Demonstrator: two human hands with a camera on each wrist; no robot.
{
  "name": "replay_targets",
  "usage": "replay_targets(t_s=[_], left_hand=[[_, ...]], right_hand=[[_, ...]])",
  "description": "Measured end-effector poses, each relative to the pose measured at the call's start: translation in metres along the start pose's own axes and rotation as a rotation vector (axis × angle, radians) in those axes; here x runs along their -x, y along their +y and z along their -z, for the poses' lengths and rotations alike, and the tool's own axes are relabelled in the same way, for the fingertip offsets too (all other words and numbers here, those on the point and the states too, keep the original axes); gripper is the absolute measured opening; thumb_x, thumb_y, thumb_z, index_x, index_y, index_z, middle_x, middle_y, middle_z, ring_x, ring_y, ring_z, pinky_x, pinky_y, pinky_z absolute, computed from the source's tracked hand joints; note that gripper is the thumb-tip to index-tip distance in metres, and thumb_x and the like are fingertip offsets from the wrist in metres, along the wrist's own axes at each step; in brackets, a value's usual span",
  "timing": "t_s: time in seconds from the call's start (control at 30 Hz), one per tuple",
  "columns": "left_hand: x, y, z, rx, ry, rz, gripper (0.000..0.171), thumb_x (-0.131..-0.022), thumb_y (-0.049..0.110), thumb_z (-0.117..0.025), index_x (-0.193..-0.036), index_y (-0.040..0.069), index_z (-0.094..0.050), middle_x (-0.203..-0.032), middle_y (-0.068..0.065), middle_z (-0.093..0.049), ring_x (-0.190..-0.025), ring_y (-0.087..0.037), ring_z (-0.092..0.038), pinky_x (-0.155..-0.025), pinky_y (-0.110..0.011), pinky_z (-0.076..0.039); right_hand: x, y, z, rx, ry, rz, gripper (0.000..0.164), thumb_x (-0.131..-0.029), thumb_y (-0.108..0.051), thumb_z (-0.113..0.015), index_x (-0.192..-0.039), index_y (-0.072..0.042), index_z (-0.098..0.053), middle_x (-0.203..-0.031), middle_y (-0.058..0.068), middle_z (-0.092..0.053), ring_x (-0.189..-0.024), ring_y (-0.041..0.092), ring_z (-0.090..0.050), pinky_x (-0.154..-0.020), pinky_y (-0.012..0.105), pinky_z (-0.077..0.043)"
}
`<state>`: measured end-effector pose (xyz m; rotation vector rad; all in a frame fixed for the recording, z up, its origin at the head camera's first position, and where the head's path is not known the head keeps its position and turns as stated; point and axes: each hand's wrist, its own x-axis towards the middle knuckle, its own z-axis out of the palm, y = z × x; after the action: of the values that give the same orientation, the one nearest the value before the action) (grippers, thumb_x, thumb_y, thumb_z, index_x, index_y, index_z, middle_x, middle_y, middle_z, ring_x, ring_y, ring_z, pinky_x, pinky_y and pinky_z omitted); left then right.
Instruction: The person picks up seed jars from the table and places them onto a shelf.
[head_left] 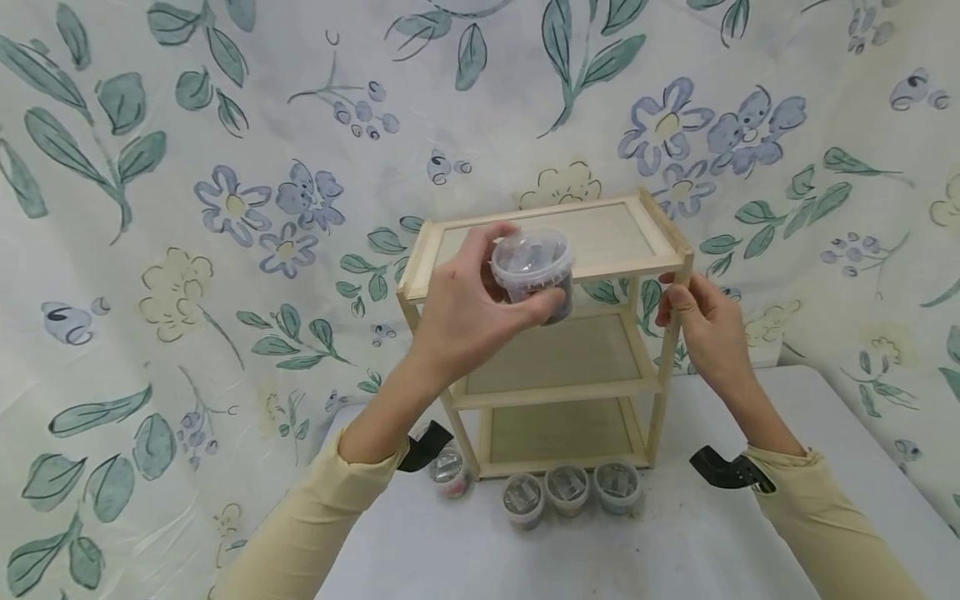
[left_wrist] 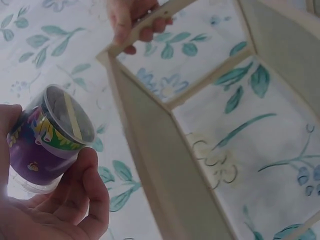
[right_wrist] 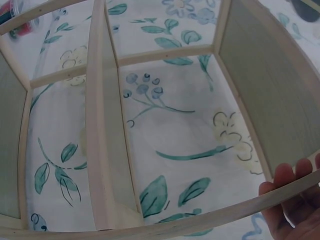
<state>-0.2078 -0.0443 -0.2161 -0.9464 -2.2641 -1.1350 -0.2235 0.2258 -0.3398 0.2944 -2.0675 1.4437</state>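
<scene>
My left hand [head_left: 463, 312] holds a small plastic tub [head_left: 532, 260] with a clear lid, thumb on one side and fingers on the other. The tub is in front of the top panel of a three-tier wooden shelf [head_left: 558, 395] and overlaps it in the head view. In the left wrist view the tub [left_wrist: 37, 150] shows a purple printed label with bright leaf shapes, and it is tilted. My right hand [head_left: 708, 325] grips the shelf's front right post near the top. The right wrist view shows its fingers [right_wrist: 284, 175] curled over the wooden bar.
Three similar tubs, one of them a white-rimmed tub [head_left: 567, 487], stand in a row before the shelf's base. Another tub [head_left: 449, 473] stands by its left front leg. All rest on a white-covered table [head_left: 720, 533]. Floral fabric [head_left: 247, 125] hangs behind.
</scene>
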Motion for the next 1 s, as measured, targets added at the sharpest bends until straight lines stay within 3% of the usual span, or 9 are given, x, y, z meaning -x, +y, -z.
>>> replay_targets(t_s=[0.4,0.67,1.0], left_hand=[[-0.032,0.017,-0.003,-0.033,-0.042,0.028,0.068,-0.078,0.032,-0.080,-0.133,0.007,-0.049,-0.100,-0.007,-0.064,-0.074,-0.014,-0.060,-0.062,-0.026,-0.051],[-0.055,0.015,-0.005,0.003,-0.054,0.096,0.066,-0.081,0.031,-0.079,-0.134,0.009,-0.048,-0.107,-0.010,-0.065,-0.080,-0.017,-0.066,-0.064,-0.026,-0.055],[-0.083,0.007,-0.016,-0.079,-0.062,0.168,0.068,-0.081,0.038,-0.077,-0.137,0.012,-0.047,-0.118,-0.008,-0.064,-0.096,-0.015,-0.062,-0.072,-0.026,-0.053]], right_hand=[[-0.001,-0.002,-0.002,-0.016,0.007,-0.004,0.029,-0.104,-0.021,-0.048,-0.121,-0.001,-0.059,-0.082,0.005,-0.057,-0.076,0.010,-0.058,-0.076,0.019,-0.047],[-0.001,-0.001,-0.004,-0.026,0.004,0.003,0.032,-0.104,-0.026,-0.048,-0.122,-0.002,-0.059,-0.083,0.007,-0.057,-0.076,0.010,-0.058,-0.077,0.019,-0.047],[-0.002,0.002,-0.001,-0.023,0.013,-0.002,0.032,-0.104,-0.026,-0.047,-0.122,-0.002,-0.059,-0.083,0.006,-0.057,-0.076,0.010,-0.057,-0.075,0.020,-0.047]])
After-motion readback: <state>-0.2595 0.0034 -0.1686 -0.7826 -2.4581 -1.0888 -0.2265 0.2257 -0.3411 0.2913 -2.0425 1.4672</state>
